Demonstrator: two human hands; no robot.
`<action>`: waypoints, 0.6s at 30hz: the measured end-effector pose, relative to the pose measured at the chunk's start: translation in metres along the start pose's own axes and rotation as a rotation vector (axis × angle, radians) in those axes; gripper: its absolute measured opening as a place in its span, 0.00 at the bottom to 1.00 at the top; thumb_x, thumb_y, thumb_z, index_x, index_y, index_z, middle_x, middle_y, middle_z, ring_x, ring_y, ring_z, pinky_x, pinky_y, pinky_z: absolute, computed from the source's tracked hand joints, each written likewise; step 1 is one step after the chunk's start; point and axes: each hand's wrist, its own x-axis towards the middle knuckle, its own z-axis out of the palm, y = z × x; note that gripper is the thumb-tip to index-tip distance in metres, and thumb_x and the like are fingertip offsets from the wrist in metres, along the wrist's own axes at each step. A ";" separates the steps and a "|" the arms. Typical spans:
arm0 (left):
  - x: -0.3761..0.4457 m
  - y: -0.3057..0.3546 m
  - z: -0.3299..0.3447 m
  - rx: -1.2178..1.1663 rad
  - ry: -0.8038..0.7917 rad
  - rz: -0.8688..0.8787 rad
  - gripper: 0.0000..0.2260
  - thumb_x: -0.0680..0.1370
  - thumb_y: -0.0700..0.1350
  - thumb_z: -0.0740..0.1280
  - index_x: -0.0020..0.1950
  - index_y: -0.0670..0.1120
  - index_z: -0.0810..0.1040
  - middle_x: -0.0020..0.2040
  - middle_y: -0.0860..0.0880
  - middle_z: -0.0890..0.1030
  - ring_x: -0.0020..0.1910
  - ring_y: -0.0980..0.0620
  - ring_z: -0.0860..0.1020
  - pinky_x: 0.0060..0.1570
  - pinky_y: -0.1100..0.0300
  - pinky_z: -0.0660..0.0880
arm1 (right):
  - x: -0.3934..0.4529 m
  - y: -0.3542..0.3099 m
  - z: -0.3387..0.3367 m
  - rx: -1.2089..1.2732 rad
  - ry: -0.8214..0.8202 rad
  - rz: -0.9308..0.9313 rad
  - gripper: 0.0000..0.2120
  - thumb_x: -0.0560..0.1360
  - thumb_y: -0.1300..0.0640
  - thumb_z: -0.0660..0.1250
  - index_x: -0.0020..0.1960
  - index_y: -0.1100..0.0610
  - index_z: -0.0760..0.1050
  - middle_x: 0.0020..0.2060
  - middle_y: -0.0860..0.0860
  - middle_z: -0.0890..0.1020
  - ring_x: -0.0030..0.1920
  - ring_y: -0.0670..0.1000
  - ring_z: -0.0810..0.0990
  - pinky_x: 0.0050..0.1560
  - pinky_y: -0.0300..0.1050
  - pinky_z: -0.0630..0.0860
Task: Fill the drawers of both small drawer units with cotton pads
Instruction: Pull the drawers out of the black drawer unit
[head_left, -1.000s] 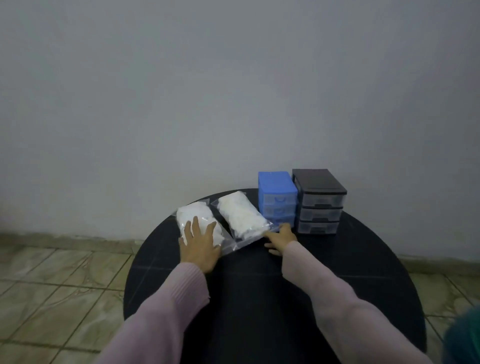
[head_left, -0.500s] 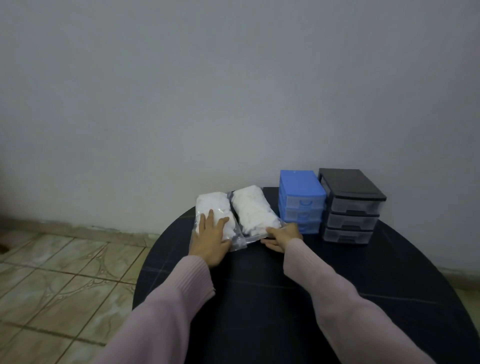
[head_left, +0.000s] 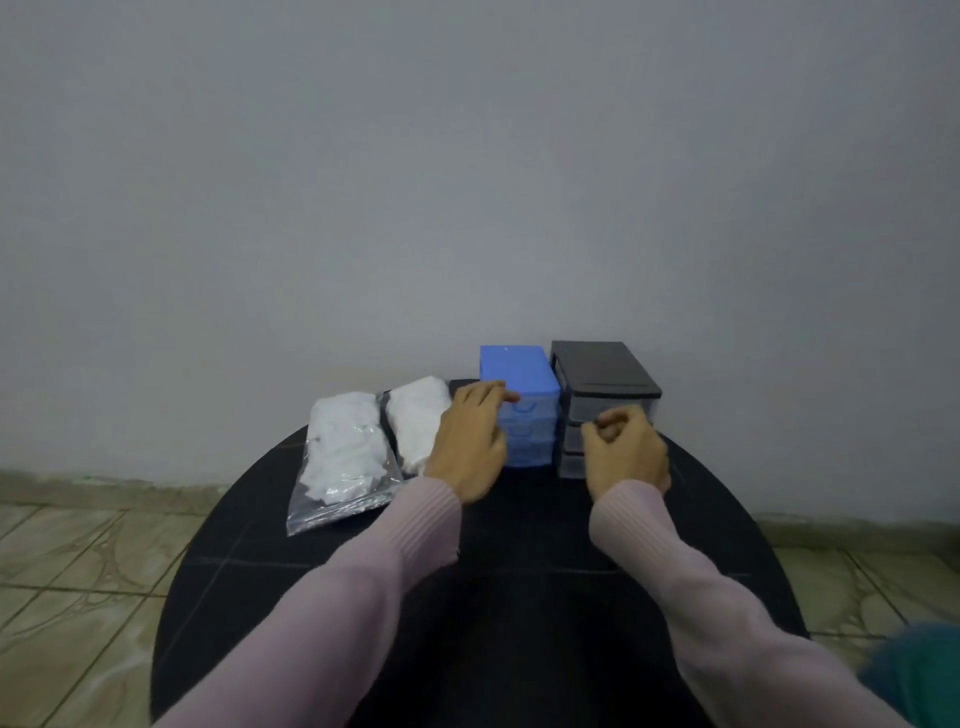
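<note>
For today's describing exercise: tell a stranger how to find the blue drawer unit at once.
Start at the round black table by the grey wall. At its far edge two small drawer units stand side by side. The blue unit is the left, lower one, between the cotton pad bags and the taller black unit.

left hand (head_left: 470, 441): reaching toward far edge, fingers extended, relaxed, knuckles up | right hand (head_left: 623, 451): fingers curled, holding nothing visible | both forearms: pink-sleeved, stretched forward
</note>
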 end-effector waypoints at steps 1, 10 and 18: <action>0.008 0.011 0.004 -0.011 -0.034 0.027 0.21 0.75 0.30 0.56 0.67 0.42 0.70 0.70 0.46 0.68 0.70 0.48 0.63 0.67 0.59 0.57 | 0.004 0.004 -0.006 0.004 0.070 -0.031 0.10 0.72 0.57 0.68 0.52 0.56 0.71 0.51 0.52 0.74 0.52 0.53 0.73 0.44 0.45 0.66; 0.052 0.051 0.028 -0.172 -0.357 -0.101 0.25 0.83 0.56 0.44 0.75 0.47 0.61 0.75 0.49 0.62 0.75 0.51 0.58 0.75 0.47 0.45 | 0.033 0.011 -0.004 0.085 -0.031 0.056 0.48 0.63 0.49 0.78 0.72 0.59 0.53 0.68 0.56 0.62 0.69 0.56 0.61 0.58 0.56 0.68; 0.059 0.054 0.025 -0.080 -0.379 -0.071 0.28 0.81 0.58 0.40 0.74 0.48 0.63 0.74 0.47 0.64 0.74 0.53 0.58 0.73 0.56 0.38 | 0.043 0.004 0.013 0.055 0.036 0.115 0.53 0.60 0.47 0.79 0.73 0.60 0.50 0.67 0.58 0.63 0.67 0.57 0.63 0.60 0.56 0.69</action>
